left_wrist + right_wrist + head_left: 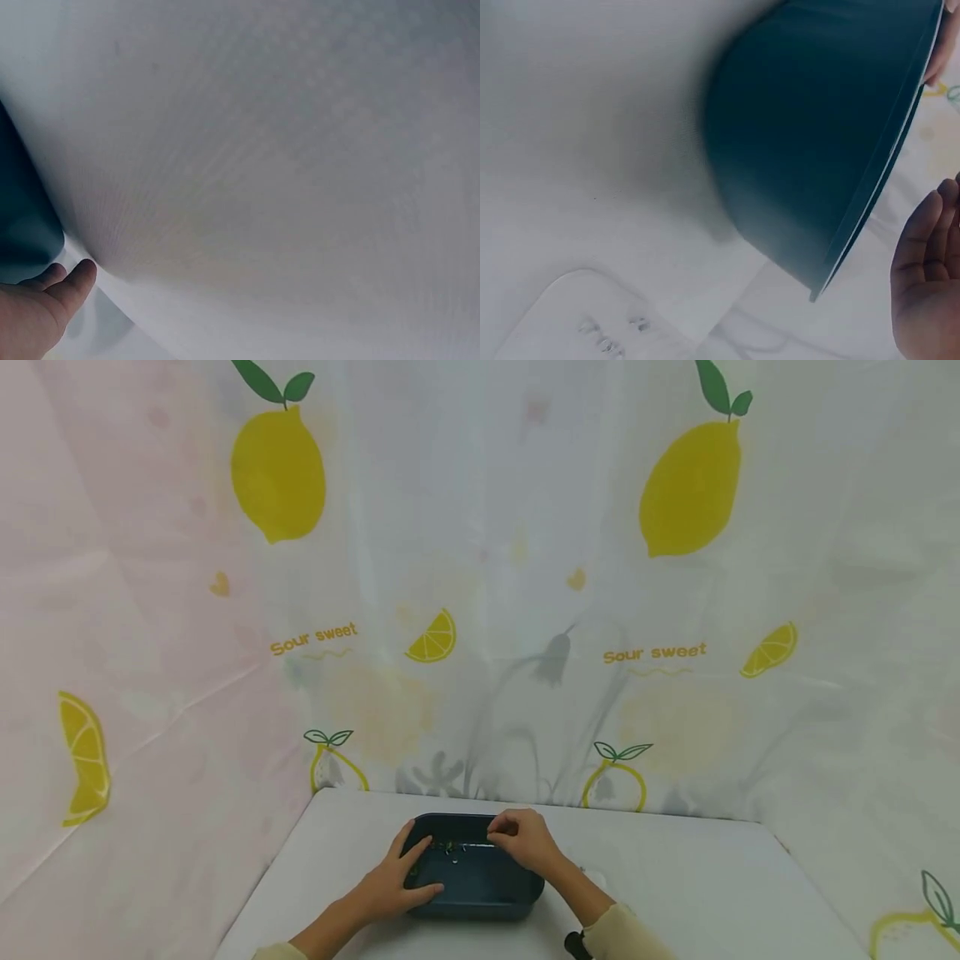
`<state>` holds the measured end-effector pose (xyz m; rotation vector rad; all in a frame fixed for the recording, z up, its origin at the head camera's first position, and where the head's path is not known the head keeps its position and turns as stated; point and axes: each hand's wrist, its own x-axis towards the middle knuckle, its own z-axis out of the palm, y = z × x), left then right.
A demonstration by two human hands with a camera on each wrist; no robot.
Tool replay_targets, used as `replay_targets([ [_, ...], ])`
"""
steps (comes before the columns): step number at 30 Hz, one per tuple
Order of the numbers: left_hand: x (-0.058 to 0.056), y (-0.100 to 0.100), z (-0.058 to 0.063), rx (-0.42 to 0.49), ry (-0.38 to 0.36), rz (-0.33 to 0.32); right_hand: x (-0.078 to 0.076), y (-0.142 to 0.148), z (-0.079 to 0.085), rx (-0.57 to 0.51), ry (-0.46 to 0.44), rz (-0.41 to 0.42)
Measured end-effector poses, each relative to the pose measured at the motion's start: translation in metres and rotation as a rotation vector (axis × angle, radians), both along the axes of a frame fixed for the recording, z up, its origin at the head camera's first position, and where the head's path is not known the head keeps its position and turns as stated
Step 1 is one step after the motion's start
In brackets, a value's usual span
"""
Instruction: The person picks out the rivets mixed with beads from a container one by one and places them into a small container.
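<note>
A dark blue basin (pixel 476 911) sits on a white worktop (pixel 712 877), its long axis running from nine to three o'clock in the head view. Small shiny pieces (pixel 452 850) lie inside it, toward eleven o'clock from its middle and near the far wall; they are too small to name or count.

The key relation is between these pieces and the two hands. From the right hand (pixel 527 841) they lie at about nine o'clock; from the left hand (pixel 392 885) they lie at about two o'clock. The left fingertips are slightly nearer.

The left hand rests at the basin's nine o'clock end, fingers straight and spread apart, its thumb reaching over the near side. The right hand is poised over the two o'clock part of the basin, fingers bent and tips brought close to the thumb; whether anything is pinched there cannot be told.

At four o'clock from the right hand, just past the forearm, lies a clear flat piece (pixel 551 319) with small transparent bits (pixel 609 346) on it. A black object (pixel 576 945), partly hidden, lies beside the right sleeve (pixel 622 935).
</note>
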<state>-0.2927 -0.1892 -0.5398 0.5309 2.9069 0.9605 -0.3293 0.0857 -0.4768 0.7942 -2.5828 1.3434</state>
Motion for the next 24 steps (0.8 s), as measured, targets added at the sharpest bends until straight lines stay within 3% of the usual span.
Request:
replay_targets([
  [8, 0.002, 0.000, 0.004, 0.012, -0.014, -0.027, 0.002, 0.014, 0.002, -0.006, -0.016, -0.020],
  [24, 0.000, -0.002, 0.001, -0.025, 0.001, -0.005, 0.007, 0.038, 0.011, 0.057, -0.006, -0.026],
])
